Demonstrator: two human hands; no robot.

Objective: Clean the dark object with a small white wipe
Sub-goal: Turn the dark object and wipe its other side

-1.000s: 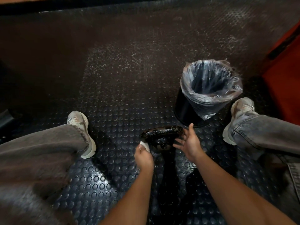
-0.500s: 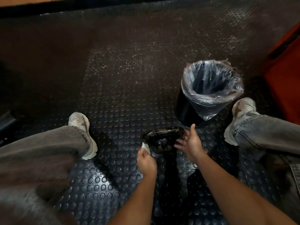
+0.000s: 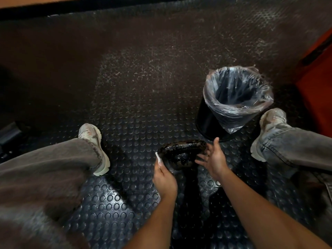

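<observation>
Far left, a leg in grey jeans [image 3: 53, 169] ends in a pale sneaker [image 3: 96, 146] planted on the studded rubber floor [image 3: 125, 105]. Moving in, the left hand [image 3: 164, 178] pinches a small white wipe [image 3: 158, 157] between thumb and fingers, the wipe poking up right at the left edge of the dark object [image 3: 181, 152]. That thing is a glossy black lump on the floor, sitting between both hands. On its right side, the right hand [image 3: 212, 159] is spread wide, fingers [image 3: 202, 162] straight and resting against it, gripping nothing. Just past the fingertips stands a black bin with a clear liner [image 3: 235, 101], then the other sneaker [image 3: 265, 130] near the orange edge.
</observation>
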